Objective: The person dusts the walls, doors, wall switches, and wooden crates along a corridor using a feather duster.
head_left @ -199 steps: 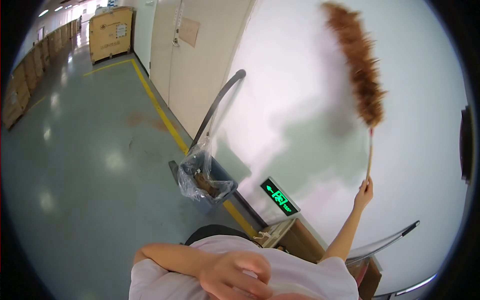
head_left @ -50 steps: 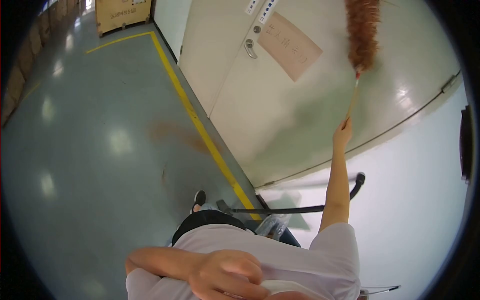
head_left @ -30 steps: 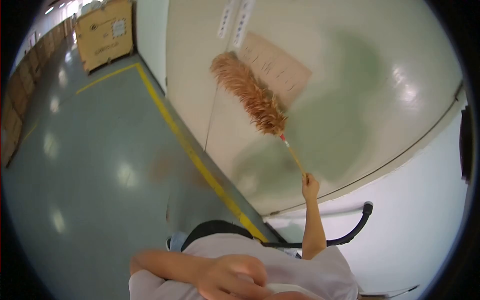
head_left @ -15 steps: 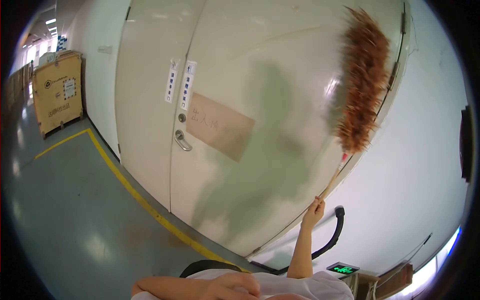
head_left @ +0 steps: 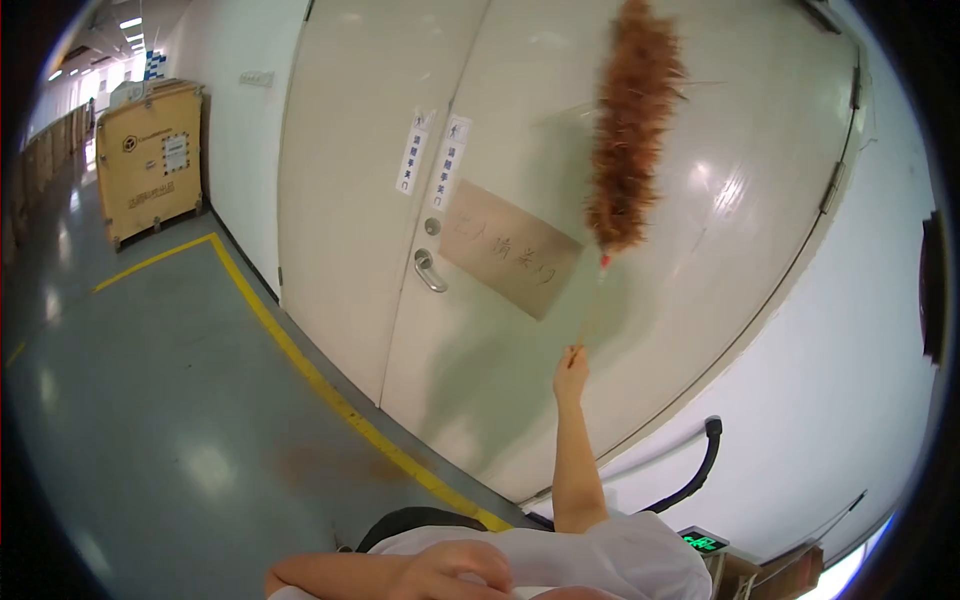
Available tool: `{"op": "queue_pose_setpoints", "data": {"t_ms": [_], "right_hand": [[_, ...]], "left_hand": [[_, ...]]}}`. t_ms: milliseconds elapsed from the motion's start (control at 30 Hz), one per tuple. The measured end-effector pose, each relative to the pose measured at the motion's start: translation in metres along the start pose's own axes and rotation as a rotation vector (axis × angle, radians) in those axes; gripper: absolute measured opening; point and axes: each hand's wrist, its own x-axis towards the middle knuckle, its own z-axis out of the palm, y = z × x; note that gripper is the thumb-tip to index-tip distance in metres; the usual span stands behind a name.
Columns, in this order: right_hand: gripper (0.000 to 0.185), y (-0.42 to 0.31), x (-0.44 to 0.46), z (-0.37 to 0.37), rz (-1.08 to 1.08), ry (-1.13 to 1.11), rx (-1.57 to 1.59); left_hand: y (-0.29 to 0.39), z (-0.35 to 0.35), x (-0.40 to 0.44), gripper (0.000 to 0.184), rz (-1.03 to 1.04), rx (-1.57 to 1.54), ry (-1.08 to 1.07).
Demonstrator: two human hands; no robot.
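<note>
Swept too close, the duster our right hand grips could loosen the paper (whether our left hand pinches anything, we cannot tell).

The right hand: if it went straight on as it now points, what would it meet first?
Probably the door, though the duster in the right hand may touch it sooner; depth is unclear.

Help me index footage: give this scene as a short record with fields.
Right hand: grips a feather duster, brown feathers uppermost
Left hand: fingers curled, near the white shirt; whether it holds anything is unclear
Backdrop: pale double door, brown paper sign
Contact: cannot tell whether duster touches door
Floor: grey, yellow line
Distance: wooden crate
</note>
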Motion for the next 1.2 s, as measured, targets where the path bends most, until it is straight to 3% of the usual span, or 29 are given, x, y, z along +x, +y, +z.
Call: {"op": "queue_pose_setpoints", "data": {"t_ms": [133, 233, 333, 433, 600, 733, 800, 867, 1033, 1133, 1200], "right_hand": [[0.012, -0.022, -0.044, 0.020, 0.163, -0.332, -0.303], [0.012, 0.006, -0.081, 0.036, 0.035, -0.362, -0.340], [0.014, -0.008, -0.094, 0.024, 0.328, -0.415, -0.037], [0.016, -0.021, -0.091, 0.005, 0.440, -0.348, 0.325], [0.012, -0.052, -0.049, -0.050, 0.456, -0.123, 0.377], [0.018, -0.058, 0.030, -0.104, 0.132, 0.256, 0.211], [0.023, -0.092, 0.068, -0.134, 0.059, 0.351, 0.391], [0.027, -0.118, 0.103, -0.159, 0.062, 0.355, 0.266], [0.027, -0.148, 0.180, -0.154, 0.127, 0.430, 0.391], [0.026, -0.158, 0.197, -0.110, 0.060, 0.369, 0.312], [0.026, -0.131, 0.205, -0.068, -0.093, 0.298, 0.143]], "left_hand": [[0.012, -0.010, -0.007, 0.020, 0.028, 0.001, 0.060], [0.022, -0.017, -0.011, 0.019, 0.015, 0.008, 0.069], [0.031, -0.029, -0.010, 0.019, 0.002, 0.002, 0.028], [0.034, -0.040, -0.011, 0.018, 0.020, -0.003, -0.011], [0.039, -0.057, -0.020, 0.035, -0.003, -0.077, -0.045], [0.047, -0.074, -0.021, 0.041, -0.016, -0.137, -0.081], [0.049, -0.078, -0.024, 0.041, 0.029, -0.137, -0.031], [0.049, -0.082, -0.026, 0.041, 0.065, -0.125, 0.012], [0.054, -0.091, -0.030, 0.042, 0.077, -0.075, 0.035], [0.055, -0.090, -0.030, 0.042, 0.081, -0.028, 0.041], [0.053, -0.090, -0.026, 0.041, 0.093, -0.025, 0.041]]}}
